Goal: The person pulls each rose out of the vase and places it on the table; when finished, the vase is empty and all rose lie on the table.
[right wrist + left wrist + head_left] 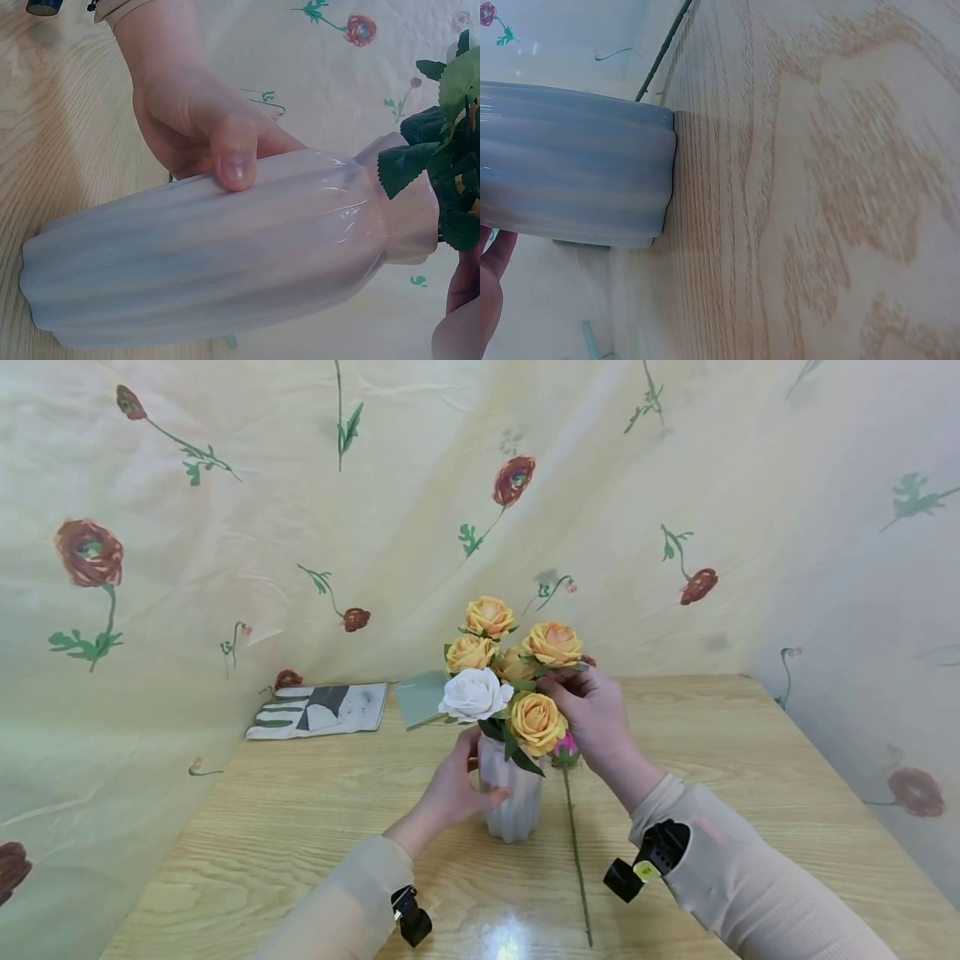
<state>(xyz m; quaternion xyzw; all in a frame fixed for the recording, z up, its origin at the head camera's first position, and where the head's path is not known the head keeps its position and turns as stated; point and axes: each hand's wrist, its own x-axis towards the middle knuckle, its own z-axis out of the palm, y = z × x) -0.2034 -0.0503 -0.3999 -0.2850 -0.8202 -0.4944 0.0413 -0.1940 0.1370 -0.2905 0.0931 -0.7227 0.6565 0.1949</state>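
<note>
A pale fluted vase (pixel 512 793) stands upright on the table, also seen from the side in the right wrist view. My left hand (pixel 455 785) grips its left side, the thumb across the front. Out of its mouth rise several yellow roses (pixel 537 724) and one white rose (pixel 476 695) with green leaves. My right hand (pixel 597 714) is at the right of the bunch, thumb and fingers pinching just under the upper right yellow rose (pixel 553 644); leaves and petals partly hide the fingertips. Right of the vase lies a pink flower (pixel 566 750) on a long stem.
At the back left lies a white and grey glove (pixel 322 710), with a flat green sheet (pixel 420 700) beside it. Behind the wooden table (pixel 720 760) hangs a flower-printed cloth (pixel 420 510). The pink flower's stem points toward the front edge.
</note>
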